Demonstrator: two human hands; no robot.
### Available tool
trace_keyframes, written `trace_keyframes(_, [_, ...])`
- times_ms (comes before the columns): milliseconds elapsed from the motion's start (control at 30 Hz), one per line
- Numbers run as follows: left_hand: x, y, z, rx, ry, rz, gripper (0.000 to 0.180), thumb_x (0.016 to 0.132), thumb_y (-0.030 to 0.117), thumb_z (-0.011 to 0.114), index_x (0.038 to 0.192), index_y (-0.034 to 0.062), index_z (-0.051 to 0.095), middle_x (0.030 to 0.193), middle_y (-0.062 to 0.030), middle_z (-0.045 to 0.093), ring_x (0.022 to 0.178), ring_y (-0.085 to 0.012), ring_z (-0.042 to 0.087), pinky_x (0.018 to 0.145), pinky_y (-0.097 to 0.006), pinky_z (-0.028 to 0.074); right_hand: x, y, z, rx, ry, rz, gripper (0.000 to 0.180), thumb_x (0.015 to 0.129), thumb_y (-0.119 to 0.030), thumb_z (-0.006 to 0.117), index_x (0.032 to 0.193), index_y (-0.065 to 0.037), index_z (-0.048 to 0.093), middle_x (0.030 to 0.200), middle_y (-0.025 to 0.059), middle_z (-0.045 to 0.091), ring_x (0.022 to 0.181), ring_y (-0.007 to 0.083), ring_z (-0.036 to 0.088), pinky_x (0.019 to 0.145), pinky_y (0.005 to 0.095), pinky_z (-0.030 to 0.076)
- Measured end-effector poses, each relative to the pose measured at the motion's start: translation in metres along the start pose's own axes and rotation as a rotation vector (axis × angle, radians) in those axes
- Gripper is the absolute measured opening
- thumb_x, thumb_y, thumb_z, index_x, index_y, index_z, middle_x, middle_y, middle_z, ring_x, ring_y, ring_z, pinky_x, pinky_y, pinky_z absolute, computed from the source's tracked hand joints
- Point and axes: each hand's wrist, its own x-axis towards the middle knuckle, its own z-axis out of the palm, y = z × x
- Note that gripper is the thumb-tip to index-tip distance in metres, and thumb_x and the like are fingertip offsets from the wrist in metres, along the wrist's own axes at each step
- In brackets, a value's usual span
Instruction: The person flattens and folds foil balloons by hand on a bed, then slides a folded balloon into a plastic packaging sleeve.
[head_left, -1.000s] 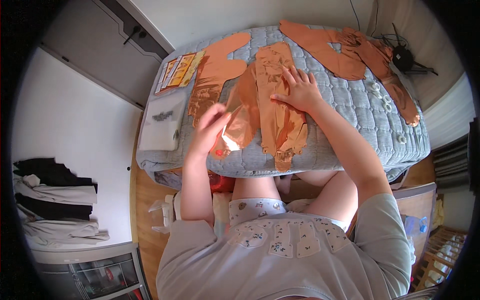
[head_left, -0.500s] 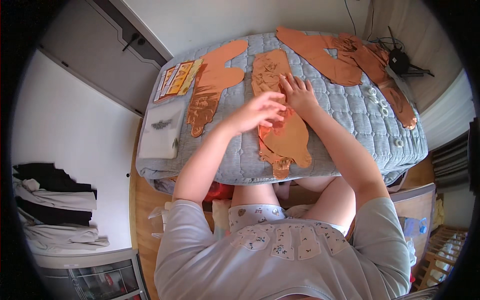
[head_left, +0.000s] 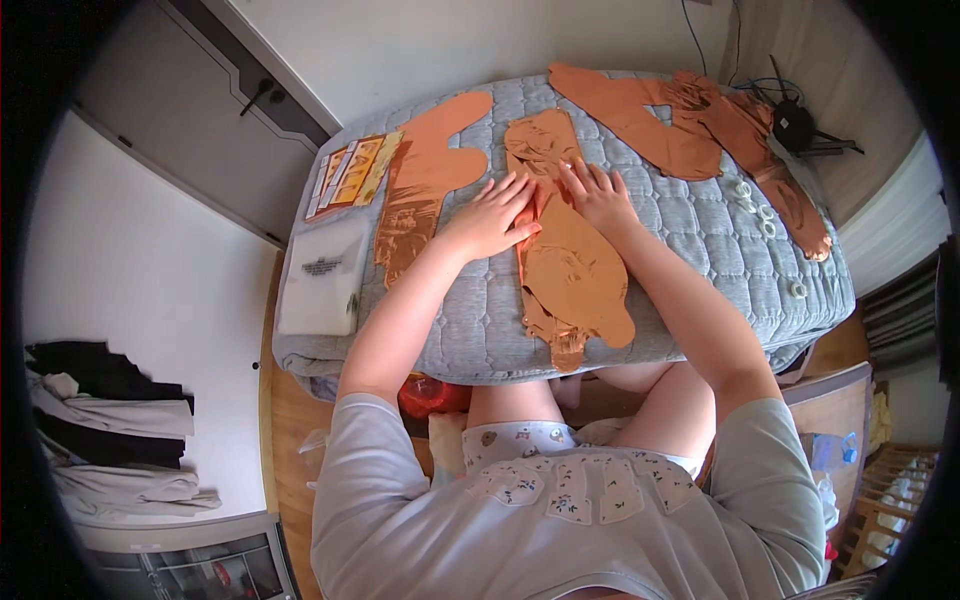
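Observation:
A flat, uninflated copper-coloured foil balloon (head_left: 578, 262) lies lengthwise before me on the quilted grey mattress (head_left: 468, 318). Its far part is wrinkled, and its rounded near part is smoother, with a small tab close to the mattress edge. My left hand (head_left: 492, 216) lies flat across the balloon's left side, fingers stretched out and holding nothing. On the opposite side my right hand (head_left: 600, 196) presses down with its fingers spread, also without a grip. The foil directly beneath both palms is hidden.
Another flat copper foil balloon (head_left: 424, 175) lies to the left, beside printed packages (head_left: 352, 175) and a clear plastic bag (head_left: 322, 280). More copper foil (head_left: 650, 120) stretches across the far right. Several small white rolls (head_left: 745, 192) and a black router (head_left: 793, 126) are at the right.
My left hand has come down from above the foil and flattened onto its left side. The near part of the balloon lies more spread out. My right hand stays almost in place.

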Motion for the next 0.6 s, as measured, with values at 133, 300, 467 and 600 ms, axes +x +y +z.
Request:
trace_keyframes(133, [-0.008,-0.006,0.005,-0.049,0.079,0.034,0.083,0.101,0.063,0.045,0.16,0.0067,0.028,0.166,-0.0183,0.027,0.154,-0.0339,0.024,0.125,-0.052,0.021,0.002,-0.003,0.014,-0.015,0.08,-0.026,0.068,0.104,-0.039,0.043,0.162,-0.015,0.019,0.167,0.0128,0.028,0.153,0.0306,0.029,0.122,0.0581,0.024])
trace_keyframes(300, [0.013,0.001,0.01,-0.03,0.124,0.074,0.085,0.099,0.063,0.049,0.161,0.0079,0.028,0.167,-0.0167,0.027,0.155,-0.032,0.024,0.125,-0.052,0.02,0.01,0.037,0.05,0.034,0.251,0.009,0.06,0.103,-0.041,0.045,0.155,-0.013,0.033,0.162,0.012,0.037,0.15,0.0293,0.034,0.121,0.0571,0.025])
trace_keyframes(467, [-0.012,-0.012,0.008,-0.06,0.099,-0.002,0.088,0.095,0.064,0.056,0.159,0.0076,0.032,0.166,-0.0155,0.028,0.154,-0.0315,0.027,0.125,-0.052,0.022,0.005,-0.004,-0.007,0.212,0.113,0.059,0.052,0.103,-0.043,0.047,0.146,-0.015,0.05,0.158,0.009,0.044,0.145,0.0282,0.04,0.12,0.0554,0.028])
trace_keyframes(600, [0.001,-0.001,0.0,-0.152,0.155,0.032,0.085,0.092,0.059,0.063,0.158,0.0111,0.037,0.164,-0.0139,0.033,0.151,-0.032,0.033,0.123,-0.05,0.027,0.006,0.023,-0.02,0.342,0.016,0.043,0.046,0.099,-0.046,0.055,0.137,-0.021,0.061,0.151,0.0077,0.053,0.139,0.0294,0.046,0.114,0.0503,0.033])
